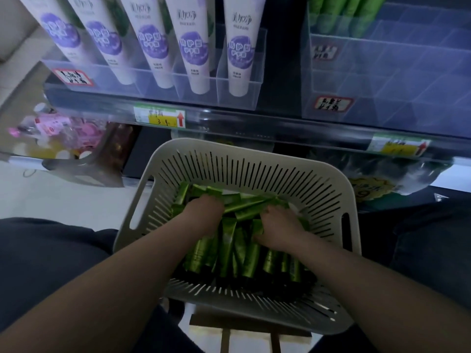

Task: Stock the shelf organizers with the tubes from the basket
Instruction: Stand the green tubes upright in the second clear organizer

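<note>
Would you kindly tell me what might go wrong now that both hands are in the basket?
1. The green tubes lie tangled; a hasty grab by the left hand or right hand may spill some.
2. The basket sits on a narrow wooden stand and might tip.
3. Green tubes could land among the purple tubes by mistake.

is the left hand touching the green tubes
Touching: the head view shows the left hand resting on the green tubes, fingers curled down into the pile.
</note>
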The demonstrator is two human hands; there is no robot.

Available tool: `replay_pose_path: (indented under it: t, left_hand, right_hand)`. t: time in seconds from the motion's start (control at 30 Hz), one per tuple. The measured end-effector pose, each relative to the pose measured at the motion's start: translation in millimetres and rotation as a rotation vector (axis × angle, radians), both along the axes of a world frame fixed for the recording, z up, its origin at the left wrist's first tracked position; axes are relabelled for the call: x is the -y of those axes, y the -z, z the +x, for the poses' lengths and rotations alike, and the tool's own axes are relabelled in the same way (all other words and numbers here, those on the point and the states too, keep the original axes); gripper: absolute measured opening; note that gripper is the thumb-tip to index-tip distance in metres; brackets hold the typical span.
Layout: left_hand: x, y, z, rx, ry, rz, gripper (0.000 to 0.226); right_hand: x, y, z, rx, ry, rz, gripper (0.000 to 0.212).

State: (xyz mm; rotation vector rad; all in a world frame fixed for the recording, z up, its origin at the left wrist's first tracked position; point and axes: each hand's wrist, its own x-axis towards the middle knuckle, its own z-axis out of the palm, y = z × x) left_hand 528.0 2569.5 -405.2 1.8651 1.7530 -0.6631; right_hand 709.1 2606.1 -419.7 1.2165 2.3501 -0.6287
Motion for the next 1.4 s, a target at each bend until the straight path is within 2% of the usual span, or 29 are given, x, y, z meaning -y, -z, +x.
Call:
replay_pose_path:
  t: [0.07, 0.17, 0.37, 0.47, 0.7, 1.03, 1.2, 1.33, 1.4]
  left_hand:
    - [-0.7, 2.0, 0.1, -0.034, 0.019, 0.006, 0.043]
    - [-2.5, 1.4, -1.0, -0.047, 0.012, -0.022, 0.05]
    - [-4.3, -2.6, 0.8, 0.053, -0.066, -0.044, 0.041]
    - [-3.1, -6.1, 0.7, 0.098, -0.1, -0.03, 0.035]
    - [2.7, -26.6, -1.9, 0.123, -0.119, -0.036, 0.051]
    - [21.0, -56.4, -4.0, 0.192, -0.106, 0.044, 0.037]
    - [21.6, -77.2, -0.4, 0.231, -0.12, 0.152, 0.032]
    - [19.8, -95.6, 9.4, 0.324, -0.152, 0.316, 0.02]
    - [18.0, -105.7, 16.3, 0.351, -0.141, 0.369, 0.018]
  right_hand:
    - [-1.0, 5.0, -1.5, 0.047, -0.004, -0.017, 0.069]
    - [-3.2, 8.0, -3.9, 0.06, 0.013, -0.042, 0.067]
    - [-2.8, 7.0, -4.1, 0.014, 0.035, -0.043, 0.039]
    - [-2.4, 0.8, -3.6, -0.06, 0.076, -0.041, 0.032]
    - [5.1, -11.6, -3.3, -0.281, 0.275, -0.222, 0.043]
    - [12.5, -42.3, 11.5, -0.39, 0.328, -0.265, 0.041]
    - [10.1, -70.3, 22.8, -0.495, 0.336, -0.258, 0.038]
    - [4.1, -92.9, 31.4, -0.583, 0.369, -0.221, 0.021]
    - [1.2, -104.6, 35.8, -0.632, 0.366, -0.194, 0.021]
